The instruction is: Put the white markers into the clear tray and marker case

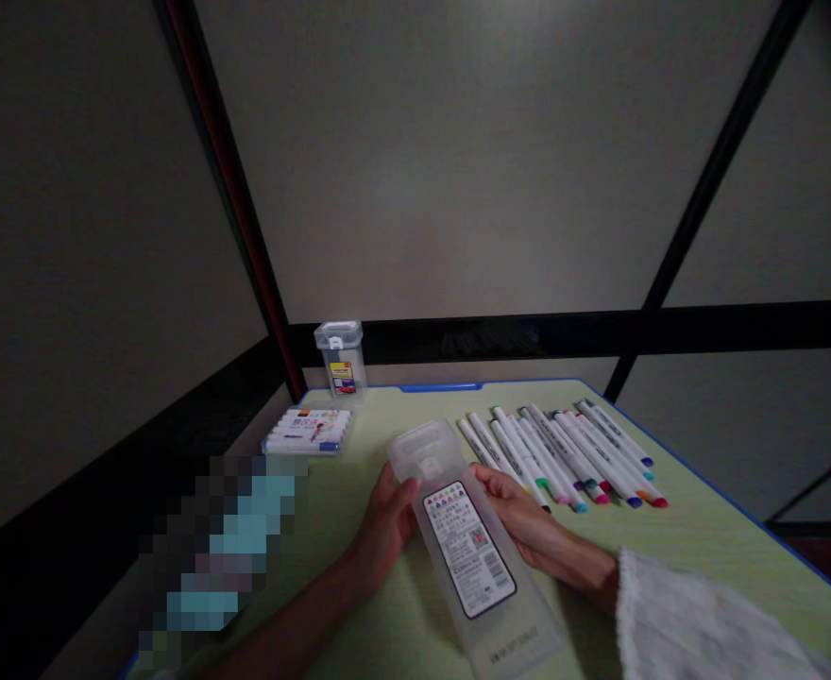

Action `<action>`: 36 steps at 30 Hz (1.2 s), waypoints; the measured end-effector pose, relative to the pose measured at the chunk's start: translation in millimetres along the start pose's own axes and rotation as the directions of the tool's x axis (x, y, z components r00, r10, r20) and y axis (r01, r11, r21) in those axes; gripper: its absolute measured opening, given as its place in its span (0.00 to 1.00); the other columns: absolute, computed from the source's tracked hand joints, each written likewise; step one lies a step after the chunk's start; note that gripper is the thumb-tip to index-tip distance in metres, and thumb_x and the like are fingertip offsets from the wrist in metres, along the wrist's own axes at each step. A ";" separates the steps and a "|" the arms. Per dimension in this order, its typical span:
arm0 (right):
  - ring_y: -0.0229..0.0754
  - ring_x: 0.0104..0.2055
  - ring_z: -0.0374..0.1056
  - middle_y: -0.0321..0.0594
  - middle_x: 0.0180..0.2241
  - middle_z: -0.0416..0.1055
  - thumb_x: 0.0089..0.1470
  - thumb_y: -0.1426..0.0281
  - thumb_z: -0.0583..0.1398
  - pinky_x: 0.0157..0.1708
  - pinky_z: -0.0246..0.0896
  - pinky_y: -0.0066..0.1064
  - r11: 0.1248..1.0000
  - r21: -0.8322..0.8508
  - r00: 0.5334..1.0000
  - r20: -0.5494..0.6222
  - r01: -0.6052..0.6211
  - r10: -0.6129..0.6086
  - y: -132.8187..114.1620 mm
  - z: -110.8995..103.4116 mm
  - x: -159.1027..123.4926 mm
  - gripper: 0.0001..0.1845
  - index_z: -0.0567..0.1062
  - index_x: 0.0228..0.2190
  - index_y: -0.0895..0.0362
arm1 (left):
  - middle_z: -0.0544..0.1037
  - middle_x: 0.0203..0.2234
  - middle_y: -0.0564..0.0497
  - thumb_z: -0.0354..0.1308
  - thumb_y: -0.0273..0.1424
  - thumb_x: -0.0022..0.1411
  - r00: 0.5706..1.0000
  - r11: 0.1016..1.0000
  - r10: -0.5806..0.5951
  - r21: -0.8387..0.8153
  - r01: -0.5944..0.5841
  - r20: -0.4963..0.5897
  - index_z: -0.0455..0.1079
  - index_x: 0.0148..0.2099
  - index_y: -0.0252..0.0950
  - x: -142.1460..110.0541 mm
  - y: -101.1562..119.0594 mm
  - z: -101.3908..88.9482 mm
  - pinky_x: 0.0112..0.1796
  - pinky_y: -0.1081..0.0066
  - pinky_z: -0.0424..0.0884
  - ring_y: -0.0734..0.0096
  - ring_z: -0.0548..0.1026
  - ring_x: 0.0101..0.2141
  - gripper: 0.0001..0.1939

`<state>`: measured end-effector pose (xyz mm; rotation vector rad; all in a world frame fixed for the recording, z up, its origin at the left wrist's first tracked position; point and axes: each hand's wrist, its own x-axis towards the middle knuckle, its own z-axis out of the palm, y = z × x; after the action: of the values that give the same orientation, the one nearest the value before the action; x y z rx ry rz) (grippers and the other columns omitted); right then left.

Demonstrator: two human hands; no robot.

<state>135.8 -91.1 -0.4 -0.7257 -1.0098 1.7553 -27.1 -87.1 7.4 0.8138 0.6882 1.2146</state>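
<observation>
A long translucent plastic marker case (529,604), with a printed label on its face, is held tilted above the table. Its lid end points away from me and looks closed. My left hand (385,529) grips the left side near the lid, thumb on the front. On the opposite side, my right hand (521,519) is wrapped against the case, its fingers partly hidden behind it. Just beyond my right hand lie several white markers (564,449) with coloured ends, spread in a slanting row.
A light green table (387,406) with a blue rim stands against a panelled wall. At its back left are an upright clear lidded box (345,359) and a flat pack of markers (309,432). A blurred-out patch covers something at the left edge.
</observation>
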 end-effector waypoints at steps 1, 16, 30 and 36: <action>0.35 0.22 0.67 0.29 0.21 0.70 0.37 0.70 0.67 0.23 0.59 0.25 1.000 -0.010 1.000 0.012 0.011 -0.011 -0.4 1.0 0.1 0.13 0.68 0.25 0.56 | 0.77 0.33 0.48 0.65 0.38 0.42 1.000 1.000 -0.010 0.001 0.010 0.011 0.65 0.42 0.37 -1.3 0.0 1.1 0.35 0.67 0.69 0.62 0.75 0.34 0.24; 0.44 0.37 0.68 0.35 0.34 0.72 0.33 0.72 0.68 0.33 0.64 0.33 0.909 -0.319 0.963 0.053 0.267 -0.264 -18.5 15.4 -3.9 0.24 0.69 0.36 0.53 | 0.76 0.34 0.47 0.64 0.40 0.43 0.975 0.996 -0.086 0.056 0.076 0.204 0.59 0.46 0.38 -18.4 3.5 13.2 0.29 0.71 0.69 0.61 0.75 0.34 0.29; 0.41 0.34 0.68 0.37 0.33 0.71 0.40 0.61 0.65 0.31 0.65 0.30 0.786 -0.517 0.939 0.141 0.340 -0.314 -13.9 8.1 -0.6 0.23 0.67 0.38 0.55 | 0.76 0.32 0.47 0.66 0.40 0.40 0.961 0.998 -0.052 0.052 0.040 0.273 0.59 0.47 0.35 -13.0 0.7 8.2 0.32 0.71 0.67 0.64 0.75 0.31 0.33; 0.42 0.34 0.68 0.37 0.32 0.70 0.41 0.61 0.64 0.32 0.65 0.31 0.770 -0.526 0.930 0.152 0.362 -0.333 -12.1 7.1 -0.7 0.22 0.66 0.38 0.55 | 0.76 0.32 0.47 0.65 0.41 0.42 0.955 0.998 -0.054 0.057 0.039 0.293 0.58 0.47 0.35 -12.6 0.1 7.0 0.30 0.72 0.67 0.63 0.75 0.31 0.33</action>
<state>135.6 -91.5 13.7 -0.7793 -1.6057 1.1619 -24.2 -100.5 11.7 0.9920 0.4922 1.0093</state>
